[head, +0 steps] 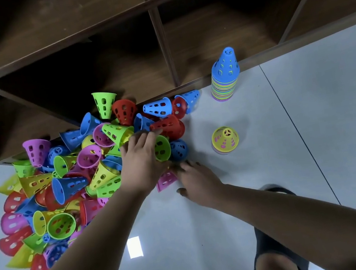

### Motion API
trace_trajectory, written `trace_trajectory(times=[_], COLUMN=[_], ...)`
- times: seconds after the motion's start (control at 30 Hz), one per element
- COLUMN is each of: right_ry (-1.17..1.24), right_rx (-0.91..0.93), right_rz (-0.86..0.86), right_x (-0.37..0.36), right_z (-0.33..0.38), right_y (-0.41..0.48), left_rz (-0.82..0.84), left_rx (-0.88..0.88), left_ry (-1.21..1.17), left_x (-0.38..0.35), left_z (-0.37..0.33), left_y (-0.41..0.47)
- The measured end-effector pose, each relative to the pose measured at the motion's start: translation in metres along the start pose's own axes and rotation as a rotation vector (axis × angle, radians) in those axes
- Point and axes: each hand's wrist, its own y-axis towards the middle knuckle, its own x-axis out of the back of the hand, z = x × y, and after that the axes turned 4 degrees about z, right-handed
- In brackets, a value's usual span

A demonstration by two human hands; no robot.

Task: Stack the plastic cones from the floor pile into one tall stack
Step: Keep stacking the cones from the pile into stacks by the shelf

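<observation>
The cone pile sprawls left of the left grip, which lies spread and unclenched over a green cone, probably to pick it. The blurred right grip touches a pink cone; I cannot tell whether it holds it. The tall stack waits further right.

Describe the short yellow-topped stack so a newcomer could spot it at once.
Below the wooden shelf unit, a tall stack capped in blue stands on the pale floor. Nearer the camera stands the short stack, right of the loose pile. Unlike its neighbours, it is upright, low and topped by a yellow cone.
</observation>
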Motion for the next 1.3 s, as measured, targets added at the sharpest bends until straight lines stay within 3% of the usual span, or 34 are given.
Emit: trace_trajectory(times=[0.3, 0.5, 0.63, 0.87, 1.3], right_ry=[-0.027, 0.042, 0.021, -0.024, 0.074], right_rx=[-0.005, -0.007, 0.1, 0.225, 0.19], right_rz=[-0.031, -0.02, 0.048, 0.023, -0.136], right_x=[-0.011, -0.011, -0.007, 0.007, 0.008], right_z=[0.004, -0.009, 0.0, 0.019, -0.028], right_y=[0.016, 0.008, 0.013, 0.022, -0.019], left_rz=[-0.083, -0.15, -0.237, -0.285, -0.157], left_rx=[-0.019, 0.017, 0.06, 0.05, 0.047], left_ry=[-0.12, -0.422, -0.577, -0.587, -0.521], left_x=[-0.003, 0.012, 0.03, 0.055, 0.035], left_z=[0.0, -0.009, -0.01, -0.006, -0.014], left_y=[-0.004, -0.021, -0.03, -0.05, -0.052])
